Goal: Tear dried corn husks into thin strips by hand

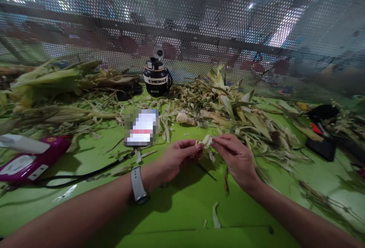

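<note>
My left hand (179, 157), with a grey watch (138, 185) on its wrist, pinches one side of a small pale bunch of corn husk (206, 141). From the other side my right hand (235, 155) grips the same husk between thumb and fingers. The husk looks folded or knotted, and its exact shape is partly covered by the fingertips. Both hands hover just above the green table (196, 206). A thin dark strip (207, 172) is under the husk. A loose pale husk piece (216, 215) lies nearer the front edge.
A phone (142, 128) on a black cable lies left of the hands, near a purple power strip (37, 160). Behind stands a black jug (156, 79) labelled ENERGY. Dried husk piles (228, 103) spread across the back. A perforated metal screen (182, 24) rises behind. Dark items (322, 145) lie right.
</note>
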`<state>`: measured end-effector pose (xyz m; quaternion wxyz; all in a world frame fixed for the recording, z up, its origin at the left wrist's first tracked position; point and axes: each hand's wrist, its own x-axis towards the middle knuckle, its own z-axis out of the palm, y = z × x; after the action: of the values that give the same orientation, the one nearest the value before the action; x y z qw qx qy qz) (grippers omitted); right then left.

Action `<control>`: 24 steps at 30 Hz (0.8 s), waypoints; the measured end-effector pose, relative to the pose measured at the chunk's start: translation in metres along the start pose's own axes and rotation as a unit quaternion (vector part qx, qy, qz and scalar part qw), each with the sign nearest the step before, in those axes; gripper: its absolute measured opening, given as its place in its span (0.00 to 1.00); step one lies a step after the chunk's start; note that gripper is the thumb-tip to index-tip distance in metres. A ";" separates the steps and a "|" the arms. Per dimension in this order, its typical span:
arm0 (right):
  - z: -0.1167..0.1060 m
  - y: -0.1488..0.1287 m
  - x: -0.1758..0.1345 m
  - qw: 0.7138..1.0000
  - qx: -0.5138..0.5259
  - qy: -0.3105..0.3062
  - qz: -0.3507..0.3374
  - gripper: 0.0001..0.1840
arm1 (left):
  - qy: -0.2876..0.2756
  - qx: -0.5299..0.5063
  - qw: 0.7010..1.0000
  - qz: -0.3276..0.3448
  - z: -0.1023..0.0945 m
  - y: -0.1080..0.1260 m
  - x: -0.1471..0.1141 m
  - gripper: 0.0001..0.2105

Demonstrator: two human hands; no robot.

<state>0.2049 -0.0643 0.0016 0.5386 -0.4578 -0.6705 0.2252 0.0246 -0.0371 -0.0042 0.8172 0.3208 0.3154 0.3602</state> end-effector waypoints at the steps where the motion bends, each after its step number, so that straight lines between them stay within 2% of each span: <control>1: 0.000 0.000 0.000 1.000 0.003 -0.004 -0.006 0.11 | -0.003 0.007 1.000 0.002 0.000 -0.001 0.000 0.09; 6: 0.000 -0.003 -0.001 0.997 -0.054 -0.029 -0.053 0.08 | -0.010 0.061 0.998 0.012 0.001 -0.004 -0.002 0.11; 11: -0.001 -0.005 -0.001 0.985 -0.142 -0.062 -0.070 0.05 | -0.019 0.130 0.991 0.040 0.003 -0.005 -0.003 0.11; 17: -0.002 -0.008 -0.002 0.971 -0.197 -0.098 -0.091 0.07 | 0.010 0.199 0.975 0.095 0.006 -0.005 -0.002 0.10; 21: -0.003 -0.010 -0.003 0.956 -0.263 -0.079 -0.100 0.06 | 0.001 0.242 0.963 0.117 0.006 -0.005 -0.002 0.12; 24: -0.003 -0.011 -0.002 0.954 -0.273 -0.076 -0.094 0.05 | -0.008 0.265 0.955 0.131 0.005 -0.007 -0.002 0.13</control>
<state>0.2041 -0.0718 0.0100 0.3595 -0.5035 -0.7855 0.0161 0.0297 -0.0438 -0.0056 0.6507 0.5673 0.3483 0.3652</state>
